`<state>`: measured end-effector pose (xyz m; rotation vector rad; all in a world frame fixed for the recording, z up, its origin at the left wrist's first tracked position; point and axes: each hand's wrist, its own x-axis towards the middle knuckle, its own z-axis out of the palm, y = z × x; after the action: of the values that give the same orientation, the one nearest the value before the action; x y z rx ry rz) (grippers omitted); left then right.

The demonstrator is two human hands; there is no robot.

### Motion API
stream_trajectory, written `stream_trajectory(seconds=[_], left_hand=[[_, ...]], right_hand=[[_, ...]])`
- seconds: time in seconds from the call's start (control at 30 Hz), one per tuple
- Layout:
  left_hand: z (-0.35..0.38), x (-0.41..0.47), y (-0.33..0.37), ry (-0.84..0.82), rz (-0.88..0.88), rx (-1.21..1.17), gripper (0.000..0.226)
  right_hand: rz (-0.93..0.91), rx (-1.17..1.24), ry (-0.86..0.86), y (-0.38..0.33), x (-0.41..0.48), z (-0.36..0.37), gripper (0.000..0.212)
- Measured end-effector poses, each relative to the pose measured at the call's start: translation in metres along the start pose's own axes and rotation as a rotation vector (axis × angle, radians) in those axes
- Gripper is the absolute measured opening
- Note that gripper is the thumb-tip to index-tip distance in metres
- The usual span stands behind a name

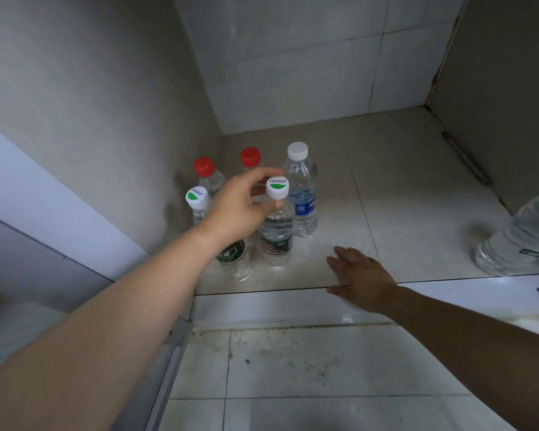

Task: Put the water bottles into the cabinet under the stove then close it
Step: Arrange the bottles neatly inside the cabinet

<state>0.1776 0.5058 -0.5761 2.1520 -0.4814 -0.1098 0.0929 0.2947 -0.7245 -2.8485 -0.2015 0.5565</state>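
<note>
The left hand (240, 209) has its grip clamped on the neck of a green-capped bottle (276, 237), thumb and fingers pinched just under the cap. That bottle is upright, just in front and to the left of the blue-labelled bottle (304, 200), almost touching it. I cannot tell whether its base is already on the cabinet floor (402, 181) or barely above it. The right hand (361, 278) lies flat with straight fingers, holding nothing, on the front edge of the cabinet floor, in front and to the right of the blue-labelled bottle.

Left of the blue-labelled bottle stand the red-capped bottles (204, 167) and a second green-capped one (197, 197). A dark-labelled bottle (235, 259) sits partly under the left wrist. Well to the right of the blue-labelled bottle, a large bottle (517, 237) is cut off by the frame edge, near the front lip.

The cluster is tight. If the hand lets go before the base sits flat, the bottle would likely tip into the blue-labelled bottle and knock its neighbours over. Pulling the wrist back low could drag the dark-labelled bottle forward. The large bottle, so near the lip, may foul the door when it closes.
</note>
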Motion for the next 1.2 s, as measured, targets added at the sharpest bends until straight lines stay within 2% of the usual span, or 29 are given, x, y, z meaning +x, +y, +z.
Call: stream_trajectory(seconds=[0.07,0.17,0.3,0.37,0.47,0.53,0.67,0.77,1.0,1.1,1.2], left_hand=[[-0.006,0.004,-0.004,-0.011,-0.026,0.003,0.047],[-0.005,0.002,-0.006,0.095,-0.085,0.052,0.044],[0.008,-0.004,-0.002,0.272,0.003,0.215,0.038],[0.007,-0.001,-0.001,0.253,0.003,0.183,0.041],[-0.006,0.005,-0.004,0.103,-0.05,0.019,0.056],[-0.012,0.005,-0.005,0.055,-0.069,-0.01,0.057],[-0.002,-0.003,0.0,0.188,-0.068,0.136,0.04],[0.004,-0.006,-0.002,0.285,-0.054,0.124,0.037],[-0.01,-0.002,-0.001,0.131,-0.047,-0.114,0.041],[-0.007,-0.001,-0.004,0.113,-0.028,-0.118,0.038],[0.004,-0.001,-0.011,0.161,0.01,-0.015,0.039]], right_hand=[[0.0,0.007,-0.001,0.003,-0.002,-0.001,0.07],[0.012,0.009,-0.004,0.01,-0.005,-0.003,0.071],[0.016,-0.001,-0.015,0.013,-0.005,-0.003,0.071],[0.013,0.002,-0.015,0.012,-0.003,-0.004,0.072],[0.002,0.026,-0.006,0.007,-0.001,-0.005,0.071],[-0.006,0.03,-0.002,0.003,0.001,-0.005,0.071],[0.016,0.041,-0.004,0.001,0.003,-0.001,0.071],[0.034,0.038,0.002,-0.001,0.004,0.003,0.072],[0.032,0.042,0.005,0.002,0.004,0.005,0.072],[0.037,0.035,0.014,0.002,0.004,0.006,0.072],[0.033,0.025,0.017,0.001,0.004,0.005,0.071]])
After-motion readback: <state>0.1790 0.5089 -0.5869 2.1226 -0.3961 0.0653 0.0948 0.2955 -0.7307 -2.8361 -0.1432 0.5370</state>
